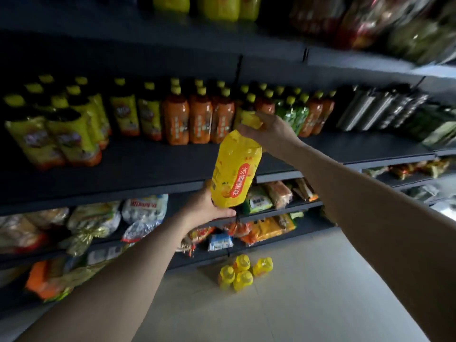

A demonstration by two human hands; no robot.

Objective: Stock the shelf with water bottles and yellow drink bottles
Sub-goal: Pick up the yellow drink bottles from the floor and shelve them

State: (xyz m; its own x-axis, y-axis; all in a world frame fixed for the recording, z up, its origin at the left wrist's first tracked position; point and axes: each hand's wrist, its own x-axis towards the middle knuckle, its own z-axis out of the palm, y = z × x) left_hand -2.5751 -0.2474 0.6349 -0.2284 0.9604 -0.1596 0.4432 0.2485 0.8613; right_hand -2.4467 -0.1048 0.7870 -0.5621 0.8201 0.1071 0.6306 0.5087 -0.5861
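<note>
I hold a large yellow drink bottle [235, 169] with a red label upright in front of the dark shelf [138, 166]. My left hand [206, 208] cups its base, fingers curled under it. My right hand [270, 133] grips its neck just below the yellow cap. The bottle hangs above the shelf's front edge, in the open stretch before the orange bottles [197, 117]. Several more yellow drink bottles [243, 271] stand on the floor below. No water bottles are visible.
The shelf carries yellow-labelled bottles [56, 134] at left, orange and green bottles in the middle, and dark metallic cans [377, 107] at right. Snack bags [145, 211] fill the lower shelves. More yellow bottles [222, 6] sit on the top shelf. Pale floor [296, 304] lies below.
</note>
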